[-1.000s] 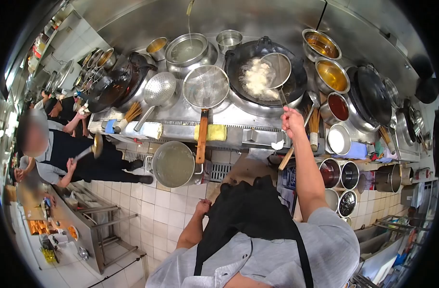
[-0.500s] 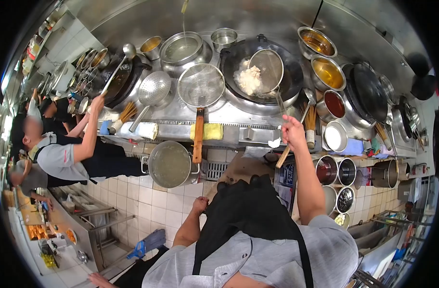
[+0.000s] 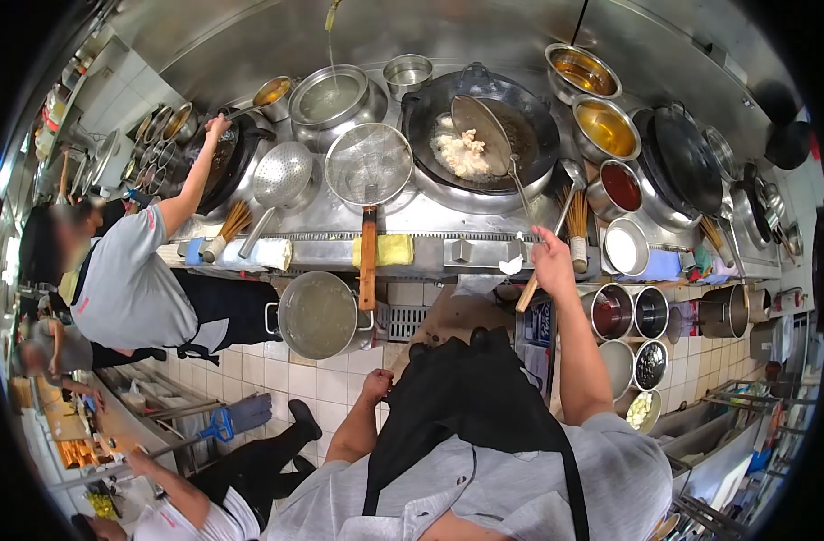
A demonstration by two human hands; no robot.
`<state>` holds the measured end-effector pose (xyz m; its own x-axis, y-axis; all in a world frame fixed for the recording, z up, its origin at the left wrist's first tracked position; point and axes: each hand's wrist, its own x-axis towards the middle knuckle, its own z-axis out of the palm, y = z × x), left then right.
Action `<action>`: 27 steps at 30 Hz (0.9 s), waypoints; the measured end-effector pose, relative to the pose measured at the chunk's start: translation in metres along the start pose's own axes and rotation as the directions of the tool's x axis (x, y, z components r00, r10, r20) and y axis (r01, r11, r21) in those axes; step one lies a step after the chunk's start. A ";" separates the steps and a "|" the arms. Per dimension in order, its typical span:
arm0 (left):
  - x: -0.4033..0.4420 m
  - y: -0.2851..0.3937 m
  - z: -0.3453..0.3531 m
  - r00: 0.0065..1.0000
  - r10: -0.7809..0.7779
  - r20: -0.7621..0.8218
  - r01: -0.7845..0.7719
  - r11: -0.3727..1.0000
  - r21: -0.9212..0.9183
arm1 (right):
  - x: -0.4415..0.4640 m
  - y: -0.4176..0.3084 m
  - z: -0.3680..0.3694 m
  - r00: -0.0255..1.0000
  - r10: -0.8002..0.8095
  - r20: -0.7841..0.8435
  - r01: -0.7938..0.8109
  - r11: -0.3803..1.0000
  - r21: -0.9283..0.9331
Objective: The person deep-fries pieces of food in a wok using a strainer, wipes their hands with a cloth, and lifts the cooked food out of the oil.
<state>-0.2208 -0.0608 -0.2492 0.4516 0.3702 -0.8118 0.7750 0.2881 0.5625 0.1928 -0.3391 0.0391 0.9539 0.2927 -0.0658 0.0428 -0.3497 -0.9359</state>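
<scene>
My right hand [image 3: 552,260] is closed around the thin handle of a round wire strainer [image 3: 480,126]. The strainer is tilted over a black wok [image 3: 545,140], beside pale pieces of food [image 3: 457,153] lying in bubbling liquid. Close to that hand, a ladle [image 3: 572,171] with a wooden handle rests across the stove edge next to a bamboo brush [image 3: 578,230]. My left hand [image 3: 376,386] hangs low by the black apron [image 3: 466,406], its fingers curled and nothing visible in them.
Left of the wok lie a wood-handled strainer [image 3: 369,167] and a perforated ladle [image 3: 282,174]. A large pot [image 3: 317,316] stands below the counter edge. Bowls of yellow liquid [image 3: 606,128] and red sauce [image 3: 620,187] sit right. One co-worker [image 3: 141,279] cooks at left; another [image 3: 187,496] holds a long-handled tool behind.
The strainer has tilted more steeply and shifted slightly left over the food. The left co-worker has reached farther over the stove, and the person behind has come further into view.
</scene>
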 end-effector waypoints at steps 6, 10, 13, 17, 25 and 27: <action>-0.001 -0.002 0.002 1.000 0.015 0.005 -0.015 1.000 0.024 | -0.008 0.000 0.001 0.997 -0.050 -0.061 0.031 0.959 -0.282; 0.002 -0.007 0.002 1.000 0.008 0.007 -0.008 1.000 0.022 | -0.015 -0.017 0.001 0.996 -0.057 -0.069 0.032 0.949 -0.313; 0.003 -0.011 0.002 1.000 0.004 -0.021 -0.003 1.000 0.017 | -0.017 -0.020 0.002 0.994 -0.076 -0.083 0.046 0.947 -0.319; 0.004 -0.016 0.002 0.999 0.032 -0.035 -0.030 0.999 0.044 | -0.015 -0.019 0.005 0.985 -0.136 -0.109 0.094 0.940 -0.327; 0.005 -0.021 0.002 0.996 0.087 -0.035 -0.084 0.993 0.085 | -0.026 -0.030 0.016 0.998 -0.039 -0.044 0.031 0.982 -0.184; 0.004 -0.019 0.003 0.995 0.096 -0.042 -0.092 0.992 0.089 | -0.030 -0.020 0.022 0.995 -0.084 -0.048 0.080 0.993 -0.085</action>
<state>-0.2326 -0.0670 -0.2641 0.5049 0.4326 -0.7469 0.7667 0.1728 0.6184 0.1573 -0.3212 0.0526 0.9601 0.2781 0.0296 0.1438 -0.4000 -0.9052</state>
